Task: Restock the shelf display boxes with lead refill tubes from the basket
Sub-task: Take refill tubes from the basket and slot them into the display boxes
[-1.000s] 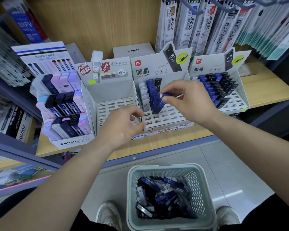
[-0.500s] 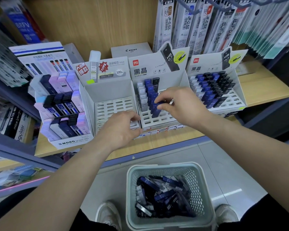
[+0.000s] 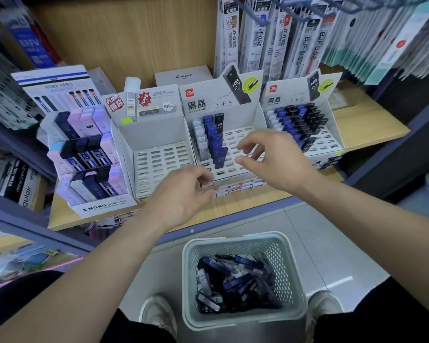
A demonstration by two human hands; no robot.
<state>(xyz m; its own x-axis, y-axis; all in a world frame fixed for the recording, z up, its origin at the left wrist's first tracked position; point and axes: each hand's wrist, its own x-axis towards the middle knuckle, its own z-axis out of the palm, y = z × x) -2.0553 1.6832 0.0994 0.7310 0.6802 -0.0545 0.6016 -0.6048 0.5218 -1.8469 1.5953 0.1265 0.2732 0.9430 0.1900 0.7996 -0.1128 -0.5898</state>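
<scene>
The middle display box (image 3: 248, 115) on the shelf holds a grey row, a row of blue lead refill tubes (image 3: 216, 144) and one black tube at its left side. My right hand (image 3: 278, 159) hovers over the box's bare slots, fingers spread, holding nothing. My left hand (image 3: 181, 194) is at the box's front left corner, thumb above and fingers below the edge, pinching it. On the floor between my feet, the grey basket (image 3: 233, 240) holds several loose refill tubes (image 3: 233, 280), blue and black.
An empty slotted display box (image 3: 156, 134) stands left of the middle one. The right display box (image 3: 330, 134) is partly filled with blue and black tubes. A MONO refill stand (image 3: 84, 169) is at the far left. Hanging pen refill packs (image 3: 282, 40) overhang the shelf.
My right hand set a blue tube at the front of the blue row, let go and lifted away to the right with open fingers. My left hand stayed at the box's front corner.
</scene>
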